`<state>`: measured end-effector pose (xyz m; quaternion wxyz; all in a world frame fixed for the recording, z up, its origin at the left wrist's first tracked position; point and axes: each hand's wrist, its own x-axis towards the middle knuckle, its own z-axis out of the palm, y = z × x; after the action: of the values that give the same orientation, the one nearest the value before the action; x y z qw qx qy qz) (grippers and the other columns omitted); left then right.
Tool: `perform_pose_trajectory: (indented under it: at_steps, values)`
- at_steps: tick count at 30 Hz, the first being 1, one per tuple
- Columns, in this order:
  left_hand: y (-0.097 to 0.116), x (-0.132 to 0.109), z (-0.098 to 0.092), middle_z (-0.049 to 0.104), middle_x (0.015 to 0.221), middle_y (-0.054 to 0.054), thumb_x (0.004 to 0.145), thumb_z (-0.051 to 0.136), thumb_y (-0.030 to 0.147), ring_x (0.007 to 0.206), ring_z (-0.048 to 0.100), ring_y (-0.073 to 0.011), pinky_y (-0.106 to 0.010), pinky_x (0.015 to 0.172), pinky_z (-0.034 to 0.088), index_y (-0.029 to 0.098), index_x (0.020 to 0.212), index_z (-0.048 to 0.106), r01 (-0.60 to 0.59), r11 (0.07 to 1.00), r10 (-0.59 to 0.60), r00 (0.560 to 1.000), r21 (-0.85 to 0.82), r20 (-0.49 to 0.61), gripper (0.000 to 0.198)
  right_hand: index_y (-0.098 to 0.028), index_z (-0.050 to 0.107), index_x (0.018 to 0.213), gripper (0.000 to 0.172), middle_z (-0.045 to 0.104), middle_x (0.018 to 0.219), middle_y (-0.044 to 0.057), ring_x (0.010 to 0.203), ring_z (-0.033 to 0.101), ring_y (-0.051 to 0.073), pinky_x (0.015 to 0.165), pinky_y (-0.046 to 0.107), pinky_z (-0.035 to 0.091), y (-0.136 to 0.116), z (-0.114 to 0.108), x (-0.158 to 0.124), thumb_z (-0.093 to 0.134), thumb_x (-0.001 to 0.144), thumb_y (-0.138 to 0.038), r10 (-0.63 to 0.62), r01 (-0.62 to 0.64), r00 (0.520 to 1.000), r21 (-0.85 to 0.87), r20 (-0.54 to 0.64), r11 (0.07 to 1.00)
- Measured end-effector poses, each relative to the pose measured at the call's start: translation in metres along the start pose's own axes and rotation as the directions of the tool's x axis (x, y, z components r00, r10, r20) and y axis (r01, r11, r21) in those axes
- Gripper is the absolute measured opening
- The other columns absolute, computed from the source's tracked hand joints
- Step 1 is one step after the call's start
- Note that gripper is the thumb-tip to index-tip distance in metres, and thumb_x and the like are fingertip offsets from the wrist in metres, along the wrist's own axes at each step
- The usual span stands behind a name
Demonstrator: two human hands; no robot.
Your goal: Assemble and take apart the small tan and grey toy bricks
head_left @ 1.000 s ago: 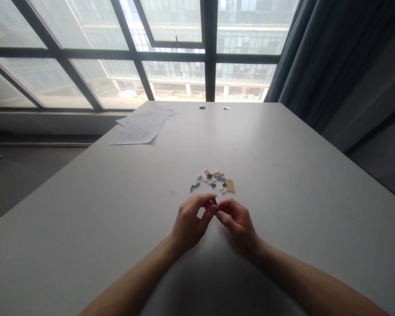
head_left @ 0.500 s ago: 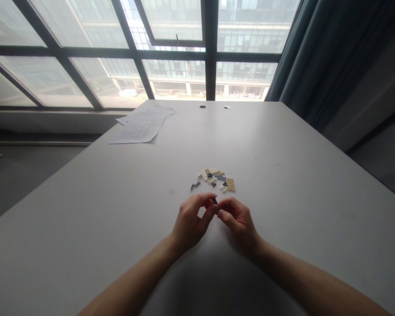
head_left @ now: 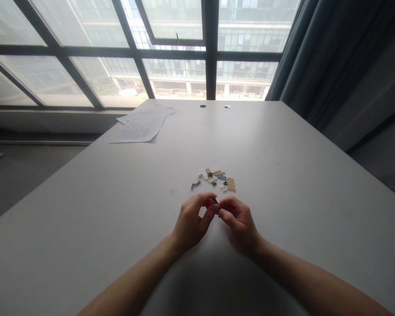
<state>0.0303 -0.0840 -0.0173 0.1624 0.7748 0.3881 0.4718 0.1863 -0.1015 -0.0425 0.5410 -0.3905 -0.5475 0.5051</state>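
Between the fingertips of both hands is a small dark building-brick piece (head_left: 216,202), mostly covered by the fingers. My left hand (head_left: 195,216) pinches it from the left with thumb and forefinger. From the right, my right hand (head_left: 239,220) grips its lower end with thumb and bent fingers. Just beyond the hands lies a loose cluster of plastic bricks: a tan plate (head_left: 231,184), a grey-blue brick (head_left: 220,176), a white piece (head_left: 223,188) and several other tan, white and dark ones. A pair of dark grey pieces (head_left: 195,184) lies at the cluster's left.
Printed paper sheets (head_left: 140,127) lie at the table's far left edge. Two round cable holes, one dark (head_left: 202,106) and one white-rimmed (head_left: 227,106), sit near the far edge of the white table (head_left: 283,175). A dark curtain (head_left: 303,66) hangs at the right.
Almost nothing differs. Both hands keep their pinch on the small dark piece, and the bricks on the table lie as before.
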Motion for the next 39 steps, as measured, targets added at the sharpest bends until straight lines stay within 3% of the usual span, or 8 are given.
perform_pose_trajectory:
  at_steps: [26, 39]
  values:
    - [0.0005, -0.0041, 0.0021, 0.064, 0.077, 0.000, 0.087, 0.056, 0.020, 0.069, 0.062, -0.0112, -0.020, 0.062, 0.049, 0.019, 0.108, 0.055, 0.027, 1.000, -0.026, 0.998, -0.014, 0.065, 0.021, -0.018, 0.061, 0.084, 0.006, 0.061, 0.077, 0.001, 0.074, 0.056, 0.017, 0.070, 0.030, 0.044, -0.0033, -0.0003, 0.0011, 0.061, 0.083, -0.024, -0.016, 0.016, 1.000, -0.057, -0.011, 0.998]
    - [-0.0022, -0.0053, 0.0032, 0.064, 0.077, 0.001, 0.088, 0.055, 0.022, 0.069, 0.062, -0.0119, -0.024, 0.071, 0.050, 0.021, 0.110, 0.054, 0.031, 0.999, -0.031, 0.995, -0.004, 0.091, 0.023, -0.018, 0.061, 0.084, 0.007, 0.061, 0.077, 0.001, 0.074, 0.056, 0.017, 0.070, 0.029, 0.044, -0.0006, -0.0015, 0.0009, 0.061, 0.084, -0.026, -0.011, 0.010, 1.000, -0.076, -0.005, 0.997]
